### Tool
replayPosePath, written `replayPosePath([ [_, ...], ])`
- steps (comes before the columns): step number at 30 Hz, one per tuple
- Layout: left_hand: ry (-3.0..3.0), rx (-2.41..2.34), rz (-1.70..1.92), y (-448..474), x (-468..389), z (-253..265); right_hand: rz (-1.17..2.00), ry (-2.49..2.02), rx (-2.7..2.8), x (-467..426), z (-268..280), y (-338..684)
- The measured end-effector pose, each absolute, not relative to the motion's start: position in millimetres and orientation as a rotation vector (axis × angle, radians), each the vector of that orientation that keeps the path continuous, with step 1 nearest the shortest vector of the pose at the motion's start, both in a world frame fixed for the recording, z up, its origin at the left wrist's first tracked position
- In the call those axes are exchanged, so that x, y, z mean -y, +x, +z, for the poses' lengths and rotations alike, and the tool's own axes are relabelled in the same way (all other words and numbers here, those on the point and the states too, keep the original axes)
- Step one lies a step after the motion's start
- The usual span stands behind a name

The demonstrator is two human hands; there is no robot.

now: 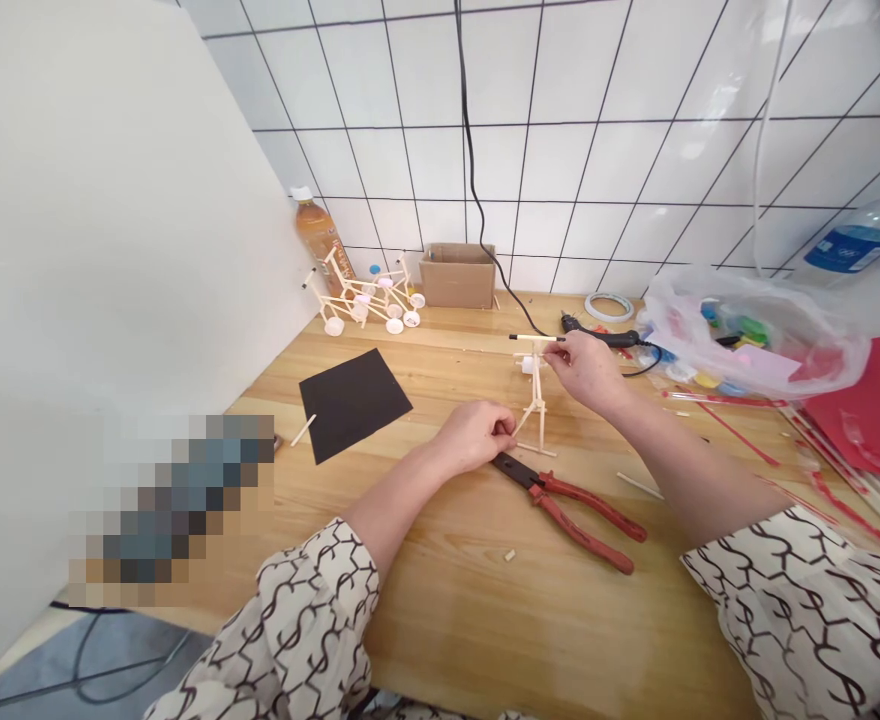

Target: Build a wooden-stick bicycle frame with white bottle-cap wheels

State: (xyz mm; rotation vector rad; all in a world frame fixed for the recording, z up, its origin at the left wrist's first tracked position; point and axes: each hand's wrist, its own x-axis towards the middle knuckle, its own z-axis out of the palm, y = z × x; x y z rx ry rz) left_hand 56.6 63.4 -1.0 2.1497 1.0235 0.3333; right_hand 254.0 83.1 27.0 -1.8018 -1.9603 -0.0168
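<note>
A small stick-built bicycle frame (536, 392) of pale wooden sticks stands on the table, with a black-tipped crossbar at its top. My right hand (584, 370) pinches it near the right end of that crossbar. Lower down, my left hand (477, 436) has its fingers closed at the left end of the frame's bottom sticks. Just below lie red-handled pliers (537, 490), their dark jaws close to my left fingertips. Several finished-looking stick bicycles (365, 300) with white round wheels stand at the back left.
A black sheet (354, 405) lies left, with a loose stick (303, 430) at its edge. Behind are a drink bottle (320, 235), cardboard box (457, 278), tape roll (609, 307) and black corded tool (601, 332). At right are a plastic bag (755, 340), red sheet (875, 410) and water bottle (860, 240).
</note>
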Motion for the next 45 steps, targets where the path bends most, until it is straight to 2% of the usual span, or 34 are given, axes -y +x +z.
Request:
replayPosePath([
  [22, 2.16, -1.022, 0.332, 56.2, -61.9, 1.8, 0.096, -1.777, 1.804, -61.3, 28.0, 259.1],
  [26, 2.159, -1.02, 0.332, 55.9, -61.4, 2.9, 0.244, -1.758, 1.863, -31.9, 31.4, 259.0],
  [31, 2.159, -1.023, 0.346, 55.9, -61.6, 1.5, 0.614, -1.666, 1.982, 1.9, 20.3, 250.9],
  [45, 2.111, -1.025, 0.541, 59.1, -57.9, 3.7, 0.584, -1.55, 1.783, -20.2, 7.2, 248.0],
])
